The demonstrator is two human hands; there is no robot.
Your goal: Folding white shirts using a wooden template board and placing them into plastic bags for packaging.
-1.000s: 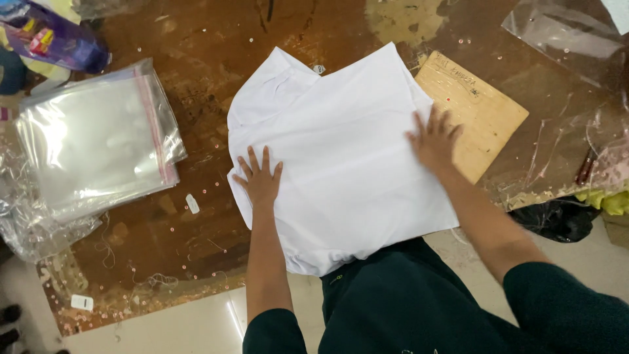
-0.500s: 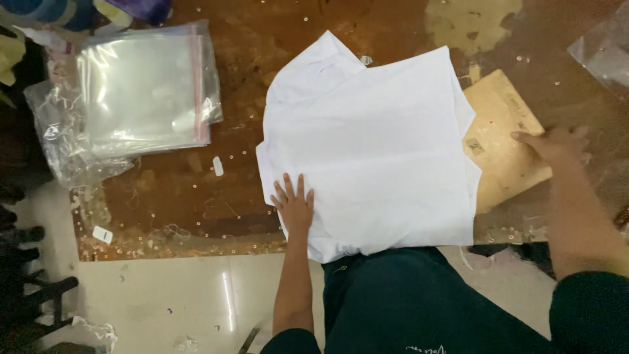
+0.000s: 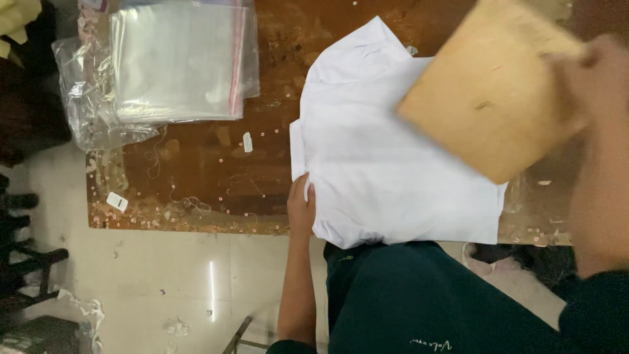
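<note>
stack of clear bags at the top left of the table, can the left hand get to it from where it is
Probably yes. The left hand rests at the white garment's near-left edge, holding nothing. Between it and the stack of clear bags lies only bare brown table with small scraps, though it would be a stretch.

Single head cam, close, looks straight down at brown table (image 3: pixel 196 177) edge.

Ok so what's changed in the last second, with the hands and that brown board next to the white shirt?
The right hand left the white shirt, took hold of the brown board on the table beside it, and has lifted it over the shirt. The left hand slid from the shirt's middle to its left edge. The shirt, the stack of clear bags and the table stayed put.
</note>
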